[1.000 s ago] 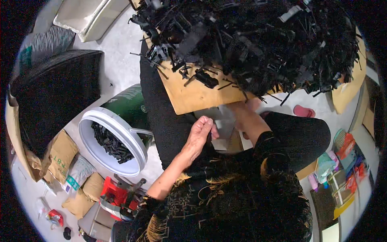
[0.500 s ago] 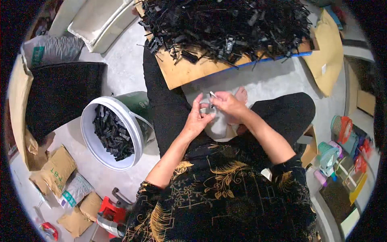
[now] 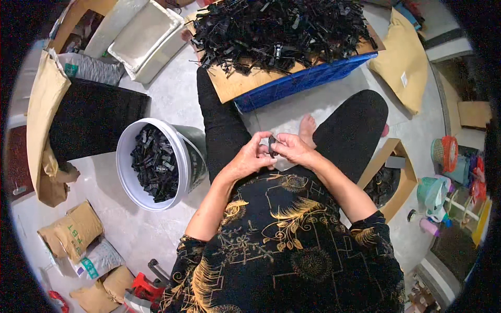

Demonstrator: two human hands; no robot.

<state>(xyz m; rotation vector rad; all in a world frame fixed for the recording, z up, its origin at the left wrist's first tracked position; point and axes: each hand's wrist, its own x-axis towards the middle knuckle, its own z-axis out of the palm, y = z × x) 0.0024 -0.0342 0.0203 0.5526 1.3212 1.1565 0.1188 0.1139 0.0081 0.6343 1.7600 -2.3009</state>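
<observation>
Between my two hands is a small black plastic part, mostly covered by the fingers. My left hand is closed, gripping the part from its left side with thumb and fingers. From the other side my right hand pinches the same part. Both hands are in front of my lap, with the fingertips almost meeting. Ahead of them, a heap of black plastic parts with thin stems covers most of a wooden board. Similar black pieces lie inside a white-rimmed bucket to my left.
Under the board stands a blue crate. A cardboard box with dark contents sits by my right leg. Far left are a black panel, a white foam box and several sacks. A tan sack leans at the far right.
My hands have come closer together, and the black part is now pinched between both. The whole view has shifted, showing more of the blue crate and the cardboard box.
</observation>
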